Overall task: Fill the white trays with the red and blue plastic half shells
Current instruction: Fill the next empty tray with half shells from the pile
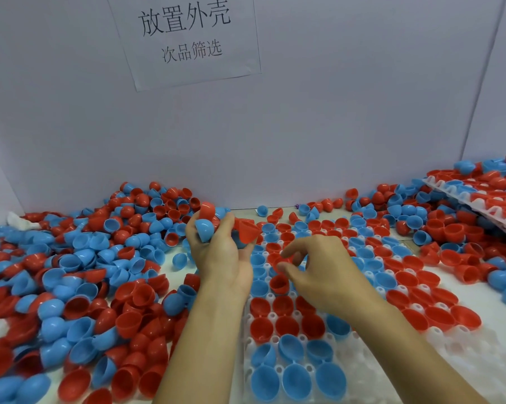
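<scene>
Red and blue half shells [80,275] lie heaped loose on the table to the left and along the back wall. The left hand [216,249] grips a clutch of them, a blue shell [205,230] and a red shell [247,230] showing between its curled fingers. The right hand [315,266] hovers over the white tray [455,363], thumb and forefinger pinching a red half [278,261]. The tray's pockets are mostly filled. A second tray [479,205] leans at the right.
</scene>
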`<state>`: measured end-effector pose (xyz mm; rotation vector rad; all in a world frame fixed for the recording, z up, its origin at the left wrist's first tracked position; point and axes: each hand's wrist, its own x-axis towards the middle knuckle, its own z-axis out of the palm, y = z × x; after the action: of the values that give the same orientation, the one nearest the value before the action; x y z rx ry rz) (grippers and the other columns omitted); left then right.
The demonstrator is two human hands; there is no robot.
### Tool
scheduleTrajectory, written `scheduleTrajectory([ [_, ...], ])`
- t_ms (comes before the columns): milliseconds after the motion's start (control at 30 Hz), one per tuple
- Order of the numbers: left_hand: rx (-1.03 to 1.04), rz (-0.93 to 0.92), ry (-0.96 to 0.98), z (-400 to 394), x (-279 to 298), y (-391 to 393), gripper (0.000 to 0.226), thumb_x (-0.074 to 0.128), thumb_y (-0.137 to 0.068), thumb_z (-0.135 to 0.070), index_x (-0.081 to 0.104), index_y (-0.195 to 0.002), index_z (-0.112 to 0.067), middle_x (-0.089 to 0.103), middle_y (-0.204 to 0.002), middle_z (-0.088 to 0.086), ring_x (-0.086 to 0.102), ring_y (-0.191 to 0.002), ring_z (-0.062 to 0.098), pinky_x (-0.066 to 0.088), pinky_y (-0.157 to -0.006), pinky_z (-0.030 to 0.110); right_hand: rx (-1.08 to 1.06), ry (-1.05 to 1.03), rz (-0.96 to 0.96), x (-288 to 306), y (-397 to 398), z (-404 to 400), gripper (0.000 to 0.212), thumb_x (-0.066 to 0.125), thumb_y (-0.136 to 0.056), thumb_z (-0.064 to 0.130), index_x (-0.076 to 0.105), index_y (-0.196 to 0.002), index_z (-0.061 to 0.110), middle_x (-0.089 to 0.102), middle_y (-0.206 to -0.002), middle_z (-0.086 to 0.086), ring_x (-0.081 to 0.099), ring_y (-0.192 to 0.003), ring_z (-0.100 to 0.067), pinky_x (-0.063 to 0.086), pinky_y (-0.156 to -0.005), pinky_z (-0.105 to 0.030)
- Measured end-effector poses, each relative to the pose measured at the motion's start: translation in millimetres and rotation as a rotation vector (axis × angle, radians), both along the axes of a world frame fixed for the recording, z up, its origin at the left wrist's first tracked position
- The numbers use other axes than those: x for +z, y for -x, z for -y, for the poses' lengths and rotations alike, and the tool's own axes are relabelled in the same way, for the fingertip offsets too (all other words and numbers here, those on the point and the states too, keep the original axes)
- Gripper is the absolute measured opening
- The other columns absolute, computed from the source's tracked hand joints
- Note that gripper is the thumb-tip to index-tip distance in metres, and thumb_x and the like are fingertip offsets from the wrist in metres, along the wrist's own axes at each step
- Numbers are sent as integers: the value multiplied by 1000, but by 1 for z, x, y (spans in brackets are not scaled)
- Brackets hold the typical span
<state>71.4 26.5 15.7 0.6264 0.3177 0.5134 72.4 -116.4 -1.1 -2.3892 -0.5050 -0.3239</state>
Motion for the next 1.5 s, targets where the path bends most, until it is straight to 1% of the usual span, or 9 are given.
scheduleTrajectory([
  [133,-5,-5,1,1,-1,-1,49,66,-94,-1,53,-138,-17,64,-131,15,69,-109,26,60,-59,34,12,100,-21,-1,3,-9,21,72,-89,25,74,-110,23,71,-100,8,64,-80,-6,59,-75,-22],
  [267,3,-9,9,1,-1,-1,48,67,-94,-2,54,-136,-20,63,-130,13,68,-108,26,59,-59,34,-16,105,-112,-3,2,-10,28,73,-87,11,72,-114,19,72,-102,1,66,-77,-7,61,-71,-23],
  [500,-20,-1,5,0,-1,-1,50,66,-94,0,52,-139,-16,64,-129,16,68,-107,26,58,-55,33,-11,-116,-157,10,1,4,26,68,-89,5,72,-111,17,69,-63,7,67,-60,-7,53,-50,-12],
  [667,-44,-7,9,8,-3,-2,48,65,-93,3,52,-136,-14,65,-113,14,66,-85,19,56,-51,31,41,-217,-227,34,9,32,14,72,-88,15,75,-92,28,72,-66,14,65,-59,1,49,-50,-9],
  [933,-92,-64,-3,24,-6,-3,51,68,-92,1,54,-136,-21,67,-107,10,70,-76,13,59,-55,35,111,178,-225,63,34,70,13,78,-83,18,79,-93,26,74,-73,15,68,-68,4,57,-63,-13],
  [1100,-122,-63,0,27,-6,2,39,68,-92,1,57,-120,-22,68,-102,11,69,-82,17,58,-51,33,119,311,-325,50,63,80,12,79,-83,22,78,-91,31,72,-73,24,68,-69,6,58,-65,-16],
  [1233,-140,-57,5,30,-6,9,39,69,-91,0,55,-106,-34,70,-108,12,71,-89,19,58,-59,39,107,438,-362,34,74,78,18,76,-85,20,78,-100,29,73,-85,19,68,-75,2,60,-73,-20],
  [1400,-232,-63,29,30,-4,15,56,69,-92,-3,51,-143,-16,67,-127,20,70,-103,24,60,-59,35,83,487,-345,21,80,69,20,76,-86,20,77,-104,27,69,-86,17,68,-75,-5,61,-70,-25],
  [1500,-238,-69,41,29,-4,16,60,70,-92,-5,48,-146,-17,68,-124,18,69,-107,25,59,-66,39,76,503,-345,21,80,67,21,75,-87,23,76,-107,27,70,-85,17,68,-73,-6,61,-68,-23],
])
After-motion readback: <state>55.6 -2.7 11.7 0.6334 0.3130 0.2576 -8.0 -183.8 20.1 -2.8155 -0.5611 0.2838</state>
